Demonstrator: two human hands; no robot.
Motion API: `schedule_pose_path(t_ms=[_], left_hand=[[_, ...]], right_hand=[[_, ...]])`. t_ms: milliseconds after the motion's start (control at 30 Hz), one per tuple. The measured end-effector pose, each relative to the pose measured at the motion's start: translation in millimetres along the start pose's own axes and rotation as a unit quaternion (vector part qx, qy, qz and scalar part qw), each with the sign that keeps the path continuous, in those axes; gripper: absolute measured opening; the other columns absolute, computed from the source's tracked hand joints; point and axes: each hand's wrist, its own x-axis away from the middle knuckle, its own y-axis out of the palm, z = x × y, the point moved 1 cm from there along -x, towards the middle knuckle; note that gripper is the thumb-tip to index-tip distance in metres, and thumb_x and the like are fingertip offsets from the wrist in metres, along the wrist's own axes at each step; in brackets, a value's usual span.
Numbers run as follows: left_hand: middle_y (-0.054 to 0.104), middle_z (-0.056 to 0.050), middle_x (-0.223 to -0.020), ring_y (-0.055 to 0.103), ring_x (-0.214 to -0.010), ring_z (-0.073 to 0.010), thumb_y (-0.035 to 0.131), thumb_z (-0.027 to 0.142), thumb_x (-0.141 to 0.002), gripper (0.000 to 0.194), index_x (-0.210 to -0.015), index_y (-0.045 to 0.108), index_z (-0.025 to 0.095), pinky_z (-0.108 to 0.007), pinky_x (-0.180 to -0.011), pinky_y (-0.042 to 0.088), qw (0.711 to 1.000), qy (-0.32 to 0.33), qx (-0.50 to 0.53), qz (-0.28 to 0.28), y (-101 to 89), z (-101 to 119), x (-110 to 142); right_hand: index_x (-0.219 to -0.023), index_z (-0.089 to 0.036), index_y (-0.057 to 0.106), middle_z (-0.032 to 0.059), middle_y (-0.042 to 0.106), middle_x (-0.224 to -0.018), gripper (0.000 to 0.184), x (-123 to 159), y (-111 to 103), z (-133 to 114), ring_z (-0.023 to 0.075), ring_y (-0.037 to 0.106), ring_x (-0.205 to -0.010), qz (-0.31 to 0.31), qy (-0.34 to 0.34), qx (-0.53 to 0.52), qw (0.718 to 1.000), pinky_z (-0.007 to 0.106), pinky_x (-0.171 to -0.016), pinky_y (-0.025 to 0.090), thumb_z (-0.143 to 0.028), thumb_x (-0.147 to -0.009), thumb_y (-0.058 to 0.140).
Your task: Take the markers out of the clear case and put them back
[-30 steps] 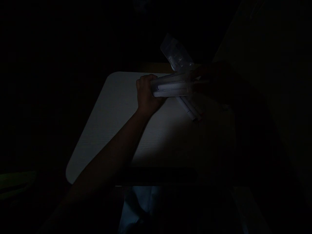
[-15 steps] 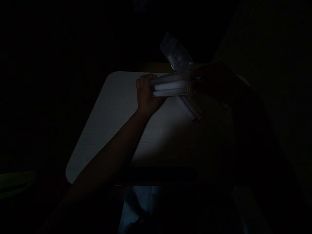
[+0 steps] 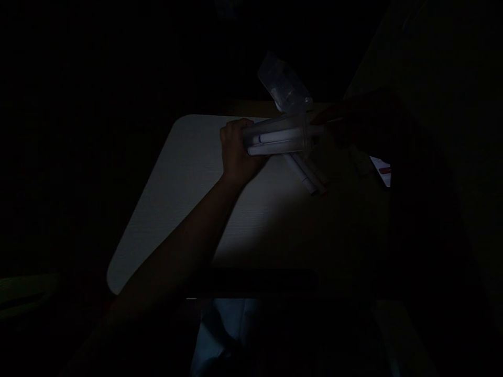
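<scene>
Two hands meet over the far half of a pale table (image 3: 184, 209), and only one of them is easy to read. The left hand (image 3: 236, 152) is closed around the end of a clear tube-like case (image 3: 281, 139) lying roughly level just above the tabletop, with at least two white markers (image 3: 275, 143) visible inside it, one showing a blue band. The right hand (image 3: 353, 125) sits in deep shadow at the case's other, open end; something thin and pale shows at its fingertips, but whether the fingers are pinched shut on it or merely close cannot be told. Just beyond and behind the case a second clear plastic piece (image 3: 285, 86) angles up and away, its far end past the table's back edge. Under the case, a few loose markers (image 3: 310, 175) lie slanted on the surface, tips toward the near right, one with a reddish end. Near the right a small pale scrap with a red mark (image 3: 382, 168) shows partly, cut by shadow. Open tabletop stretches to the left and toward the near edge, where the rounded left corners are clear of things; the right half is swallowed by darkness, so its edge and contents cannot be made out. Below the near edge a bit of pale clothing (image 3: 220, 330) shows. The room around is almost black.
</scene>
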Motion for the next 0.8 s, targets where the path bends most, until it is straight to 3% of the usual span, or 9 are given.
schedule_pose_path(t_ms=[100,233,400,500,567,633,733,800], left_hand=[[0.065,-0.01,-0.129,0.061,-0.131,-0.0379,0.087,0.082,-0.067,0.088,-0.127,0.05,0.028,-0.068,-0.114,0.048,1.0,0.004,0.001,0.001,-0.5,0,0],[0.065,-0.01,-0.128,0.061,-0.13,-0.0365,0.084,0.085,-0.069,0.088,-0.126,0.05,0.028,-0.065,-0.114,0.048,1.0,0.009,-0.004,-0.003,-0.2,0,-1],[0.066,-0.01,-0.126,0.061,-0.129,-0.0397,0.083,0.089,-0.065,0.092,-0.126,0.051,0.028,-0.067,-0.112,0.048,1.0,0.018,-0.008,0.016,1.9,-1,-1],[0.066,-0.01,-0.126,0.062,-0.127,-0.0383,0.083,0.087,-0.067,0.088,-0.126,0.051,0.029,-0.066,-0.111,0.048,1.0,0.015,-0.007,0.012,2.1,-2,-1],[0.066,-0.011,-0.126,0.061,-0.128,-0.0386,0.082,0.086,-0.069,0.087,-0.126,0.051,0.029,-0.067,-0.111,0.048,1.0,0.011,-0.007,0.008,1.5,-2,-1],[0.066,-0.011,-0.127,0.06,-0.13,-0.0392,0.083,0.085,-0.069,0.086,-0.126,0.051,0.029,-0.068,-0.112,0.047,1.0,0.011,-0.006,0.005,0.8,-2,-1],[0.065,-0.01,-0.128,0.061,-0.129,-0.0383,0.085,0.083,-0.069,0.086,-0.127,0.05,0.029,-0.068,-0.114,0.046,1.0,0.016,-0.004,-0.004,0.2,-2,-1],[0.065,-0.01,-0.128,0.062,-0.128,-0.0386,0.087,0.082,-0.068,0.087,-0.127,0.05,0.029,-0.069,-0.114,0.046,1.0,0.024,-0.007,-0.006,0.1,-1,-2]], right_hand=[[-0.117,-0.017,0.085,0.0034,0.077,-0.089,0.039,1,2,-2,0.0069,0.062,-0.066,-0.005,0.013,0.004,1.0,0.016,-0.06,0.045,0.004,-0.093,0.063],[-0.121,-0.014,0.083,0.0059,0.079,-0.119,0.042,2,8,-12,0.0085,0.07,-0.085,-0.022,0.009,-0.003,1.0,0.022,-0.086,0.058,0.007,-0.092,0.061],[-0.124,-0.013,0.082,0.0045,0.079,-0.121,0.039,-2,11,-9,0.0114,0.075,-0.101,-0.031,-0.03,-0.012,0.999,0.025,-0.097,0.061,0.004,-0.096,0.06],[-0.122,-0.013,0.082,0.0058,0.079,-0.118,0.037,-6,15,-3,0.016,0.075,-0.108,-0.04,-0.07,0.02,0.997,0.032,-0.105,0.059,0.002,-0.095,0.062],[-0.126,-0.013,0.081,0.0065,0.079,-0.118,0.039,-7,17,0,0.0163,0.074,-0.105,-0.048,-0.079,0.036,0.995,0.033,-0.103,0.059,0.001,-0.096,0.061],[-0.123,-0.011,0.081,0.0071,0.079,-0.115,0.035,-8,18,2,0.014,0.072,-0.095,-0.044,-0.087,0.045,0.994,0.028,-0.091,0.057,-0.001,-0.096,0.063],[-0.099,-0.01,0.08,0.0058,0.077,-0.102,0.017,-9,19,6,0.0111,0.064,-0.084,-0.046,-0.122,0.06,0.99,0.024,-0.075,0.046,-0.007,-0.098,0.063],[-0.085,-0.011,0.072,0.0045,0.073,-0.092,0.019,-10,19,8,0.0098,0.06,-0.079,-0.058,-0.152,0.061,0.985,0.024,-0.073,0.041,-0.01,-0.099,0.059]])
